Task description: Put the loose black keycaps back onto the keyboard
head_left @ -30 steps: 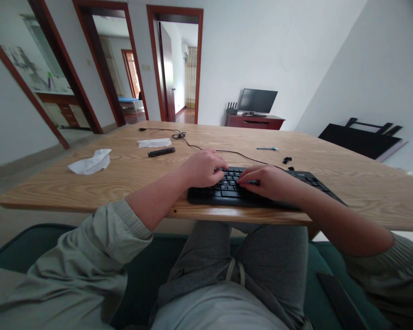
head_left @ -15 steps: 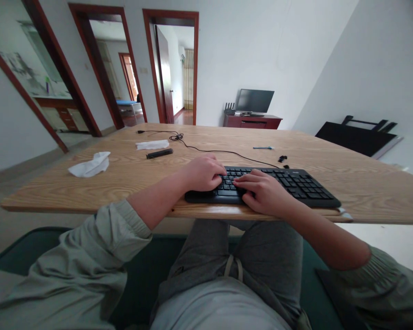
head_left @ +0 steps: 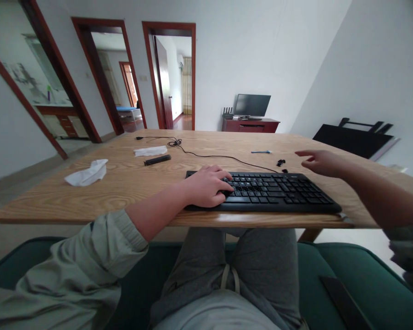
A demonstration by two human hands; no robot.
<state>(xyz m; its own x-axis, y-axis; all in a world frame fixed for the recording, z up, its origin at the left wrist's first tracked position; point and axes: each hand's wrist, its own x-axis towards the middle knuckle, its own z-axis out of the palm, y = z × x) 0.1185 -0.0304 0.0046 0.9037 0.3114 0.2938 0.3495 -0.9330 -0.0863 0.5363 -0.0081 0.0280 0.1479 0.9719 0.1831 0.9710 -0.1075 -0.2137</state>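
A black keyboard (head_left: 275,192) lies along the table's near edge, and in its middle some key spots look bare, without caps. Over its left part rests my left hand (head_left: 208,187), fingers stretched onto the keys, thumb apart; it holds nothing I can see. My right hand (head_left: 318,162) is off the keyboard, above the table on the right, index finger pointing left and the other fingers bent. Close to that hand lie small black pieces (head_left: 281,163) that look like keycaps, with another piece (head_left: 285,171) at the keyboard's back edge.
A thin black cable (head_left: 213,156) runs from the keyboard across the wooden table (head_left: 124,192). A blue slim tool (head_left: 261,151), a dark bar (head_left: 157,160), a folded white tissue (head_left: 150,151) and a crumpled tissue (head_left: 86,173) lie there. A dark flat object (head_left: 344,300) rests on the green seat.
My right hand has lifted off the keys and moved right and away from me, toward the small black pieces. My left hand stays on the keyboard. The view has tipped up slightly.
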